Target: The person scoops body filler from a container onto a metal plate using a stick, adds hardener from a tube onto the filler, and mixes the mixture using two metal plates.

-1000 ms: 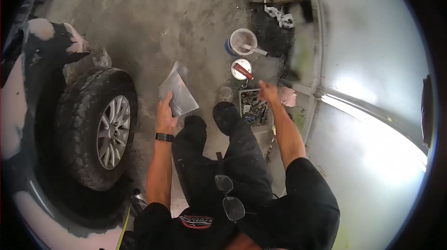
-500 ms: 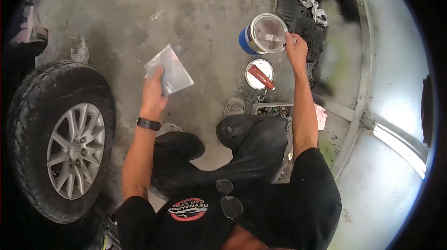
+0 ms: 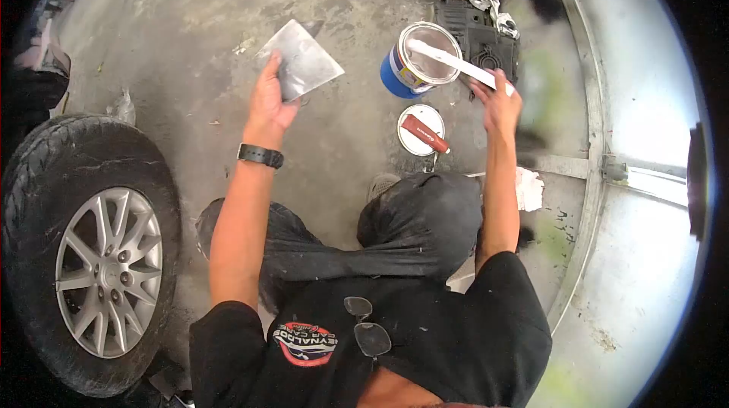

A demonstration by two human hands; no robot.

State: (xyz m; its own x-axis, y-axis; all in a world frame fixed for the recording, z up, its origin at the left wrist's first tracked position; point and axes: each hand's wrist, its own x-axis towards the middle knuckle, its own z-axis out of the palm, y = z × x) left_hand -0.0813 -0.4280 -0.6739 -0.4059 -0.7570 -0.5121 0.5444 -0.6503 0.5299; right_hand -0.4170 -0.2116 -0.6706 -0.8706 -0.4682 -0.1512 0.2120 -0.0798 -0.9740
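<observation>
My left hand (image 3: 273,104) holds a flat, greyish square plate (image 3: 305,64) by its lower left side, above the concrete floor. My right hand (image 3: 501,102) grips the end of a long white stick (image 3: 463,66), whose far end lies over the open mouth of a blue can (image 3: 399,74). Greyish material shows inside the can. Just below the can, a red tube (image 3: 425,134) rests on a round white lid (image 3: 410,147) on the floor.
A wheel with a tyre (image 3: 34,218) stands at the left. Behind the can lie a black plastic part (image 3: 463,19) and a crumpled silvery wrapper (image 3: 486,4). A pale panel (image 3: 645,66) rises at the right. Crumpled paper (image 3: 529,189) lies beyond my right forearm.
The white stick now shows at length over the can, where it was mostly inside before. My left hand and the plate have moved up and right in view.
</observation>
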